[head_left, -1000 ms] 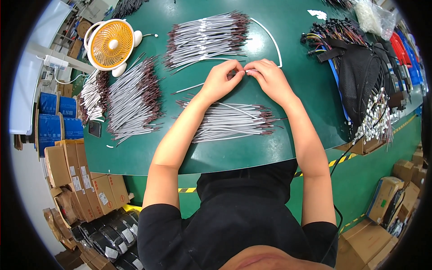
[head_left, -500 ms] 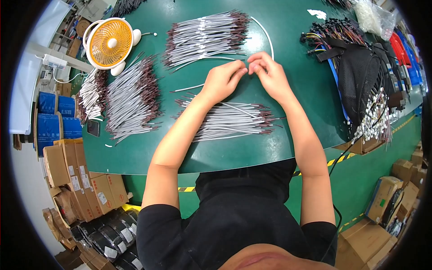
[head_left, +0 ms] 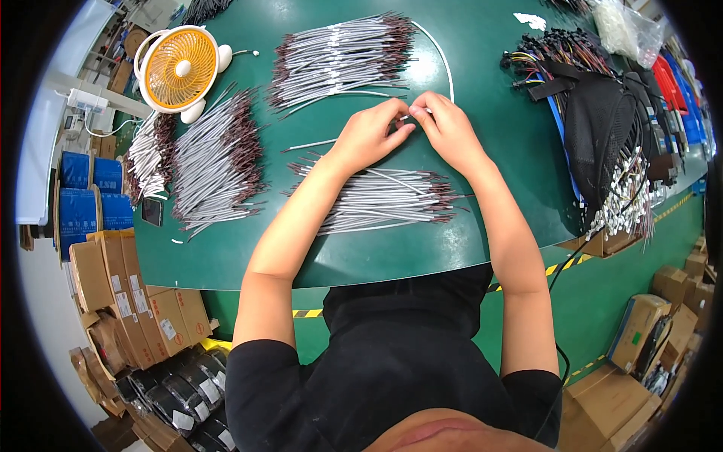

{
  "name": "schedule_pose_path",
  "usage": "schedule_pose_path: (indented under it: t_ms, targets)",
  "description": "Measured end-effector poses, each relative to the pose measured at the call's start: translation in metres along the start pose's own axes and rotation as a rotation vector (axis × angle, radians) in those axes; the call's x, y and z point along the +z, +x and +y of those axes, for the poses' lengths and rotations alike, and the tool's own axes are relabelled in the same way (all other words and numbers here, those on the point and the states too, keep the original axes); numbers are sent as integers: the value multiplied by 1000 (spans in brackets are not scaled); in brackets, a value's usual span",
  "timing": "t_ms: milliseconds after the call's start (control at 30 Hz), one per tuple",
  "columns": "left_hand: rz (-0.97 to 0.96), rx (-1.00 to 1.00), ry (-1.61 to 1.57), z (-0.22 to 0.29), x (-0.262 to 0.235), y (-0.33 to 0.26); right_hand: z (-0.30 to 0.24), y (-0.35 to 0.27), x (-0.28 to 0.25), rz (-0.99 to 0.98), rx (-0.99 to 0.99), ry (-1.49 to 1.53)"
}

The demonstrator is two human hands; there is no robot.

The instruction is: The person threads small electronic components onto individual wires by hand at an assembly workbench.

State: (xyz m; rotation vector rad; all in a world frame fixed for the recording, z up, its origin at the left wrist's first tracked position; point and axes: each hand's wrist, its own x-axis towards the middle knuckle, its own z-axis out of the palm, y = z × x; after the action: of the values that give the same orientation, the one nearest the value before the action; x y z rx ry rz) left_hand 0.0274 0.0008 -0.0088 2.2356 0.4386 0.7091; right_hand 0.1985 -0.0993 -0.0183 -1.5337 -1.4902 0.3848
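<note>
I saw both hands, L (head_left: 370, 137) & R (head_left: 450, 129), pinched shut on one thin white cable (head_left: 444, 60) above the grey cable bundle (head_left: 384, 200) on the green table (head_left: 489, 188).

Two hands, the left hand (head_left: 367, 135) and the right hand (head_left: 449, 129), are meeting over one green desk (head_left: 482, 226). Four heaps of grey cables with dark ends are lying on it: one at the far side (head_left: 339, 54), one under the forearms (head_left: 384, 200), one large heap at the left (head_left: 218, 162) and one smaller heap beside it (head_left: 149, 157). One orange fan (head_left: 179, 69) is standing at the far left corner. One black mesh bag (head_left: 602, 128) is sitting at the right. Three blue spools (head_left: 90, 192) are showing past the left edge
</note>
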Motion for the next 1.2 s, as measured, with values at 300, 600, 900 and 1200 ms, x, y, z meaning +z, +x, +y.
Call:
schedule_pose_path:
  t_ms: [300,600,900,1200]
  targets:
    - [147,66,186,0,4,3,-3,0,12,183,3,-68]
    - [104,23,218,-9,1,3,6,2,8,275,-78,-206]
    - [233,-32,338,-16,-9,5,28,9,-20,509,101,-247]
    - [286,-49,403,-28,-20,5,22,7,-22,374,228,-137]
